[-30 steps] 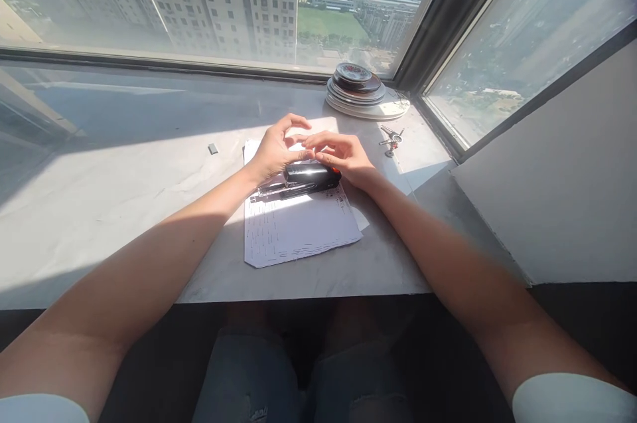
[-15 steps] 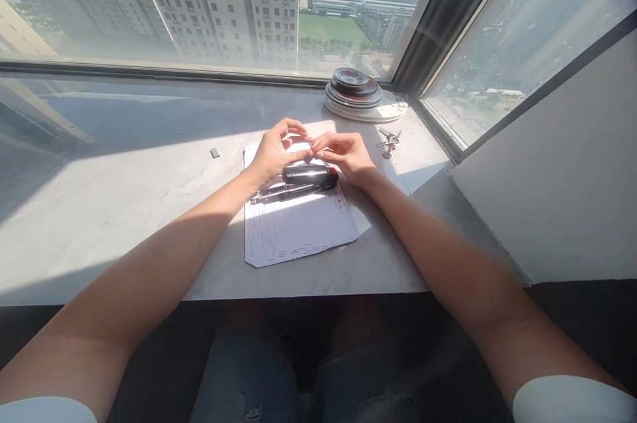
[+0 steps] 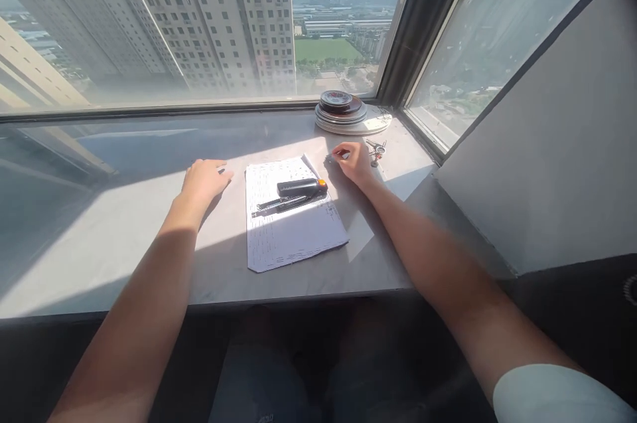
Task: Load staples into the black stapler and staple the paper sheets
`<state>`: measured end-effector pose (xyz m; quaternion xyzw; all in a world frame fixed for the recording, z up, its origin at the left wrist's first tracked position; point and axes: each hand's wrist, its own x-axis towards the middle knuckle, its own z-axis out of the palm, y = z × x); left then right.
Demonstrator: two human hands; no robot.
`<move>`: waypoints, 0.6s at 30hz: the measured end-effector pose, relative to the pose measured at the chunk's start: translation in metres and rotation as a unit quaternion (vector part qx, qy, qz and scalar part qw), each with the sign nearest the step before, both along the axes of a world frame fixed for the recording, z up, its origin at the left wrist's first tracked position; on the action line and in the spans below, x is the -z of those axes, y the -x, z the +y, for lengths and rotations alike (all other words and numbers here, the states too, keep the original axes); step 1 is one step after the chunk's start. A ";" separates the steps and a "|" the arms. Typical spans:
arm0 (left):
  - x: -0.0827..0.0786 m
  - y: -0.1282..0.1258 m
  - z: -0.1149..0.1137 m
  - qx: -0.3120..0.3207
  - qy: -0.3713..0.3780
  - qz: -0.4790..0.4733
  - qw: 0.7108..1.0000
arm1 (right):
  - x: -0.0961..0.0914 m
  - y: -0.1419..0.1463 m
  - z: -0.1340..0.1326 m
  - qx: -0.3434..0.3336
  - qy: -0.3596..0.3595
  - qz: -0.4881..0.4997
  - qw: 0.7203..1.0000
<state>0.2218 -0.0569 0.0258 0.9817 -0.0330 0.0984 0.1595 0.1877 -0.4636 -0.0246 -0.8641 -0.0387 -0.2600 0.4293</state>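
My left hand (image 3: pixel 203 181) rests low over the sill, left of the paper. Its thumb and forefinger are apart, with a small dark spot between them that I cannot make out. My right hand (image 3: pixel 352 161) hovers right of the paper, fingers curled together in a pinch; whatever it may hold is too small to tell. Between the hands lies a stack of printed paper (image 3: pixel 298 237). On it sits a black stapler (image 3: pixel 298 188) with an orange end, its upper part raised from the thin lower arm.
Beside my right hand stands a small metal object (image 3: pixel 378 151) with thin arms. A stack of plates (image 3: pixel 341 112) is in the far corner by the window frame (image 3: pixel 398 71). A white wall (image 3: pixel 542 164) bounds the pale sill (image 3: pixel 223 277) on the right.
My hands, joined above the stapler before, have parted. The left moved left to where a small grey piece lay, which no longer shows; the right moved right. The view has tilted up a little.
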 end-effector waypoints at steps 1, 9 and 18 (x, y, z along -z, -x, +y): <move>0.003 0.002 0.001 -0.018 -0.023 0.021 0.999 | -0.001 0.001 0.003 -0.003 0.009 -0.001 1.000; -0.005 0.013 -0.020 -0.054 -0.046 0.054 0.996 | -0.034 0.038 0.036 -0.249 0.018 -0.060 0.967; 0.015 -0.004 -0.019 -0.042 -0.059 0.042 0.996 | -0.030 0.046 0.058 -0.428 0.136 0.040 0.893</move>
